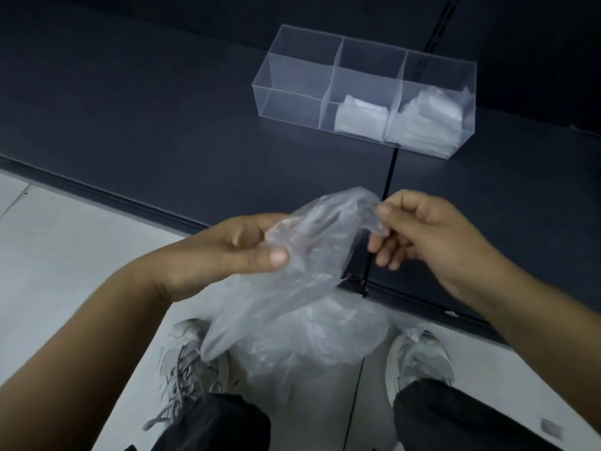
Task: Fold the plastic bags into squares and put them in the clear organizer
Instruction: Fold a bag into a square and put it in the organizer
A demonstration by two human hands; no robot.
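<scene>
A crumpled clear plastic bag (312, 242) hangs in the air between both hands, above the near edge of a dark surface. My left hand (224, 252) pinches its left side between thumb and fingers. My right hand (429, 232) pinches its upper right corner. A pile of more clear bags (312, 343) lies on the floor below, between my shoes. The clear organizer (292, 92) with three compartments stands farther back on the dark surface; a folded bag (361, 117) lies in the middle compartment, a stack of folded bags (422, 122) fills the right one, and the left one holds nothing.
The dark platform (146, 125) has a raised front edge running diagonally and a thin seam down its middle. Pale floor tiles (65, 255) lie in front of it. My grey shoes (185, 359) and dark trouser legs are at the bottom.
</scene>
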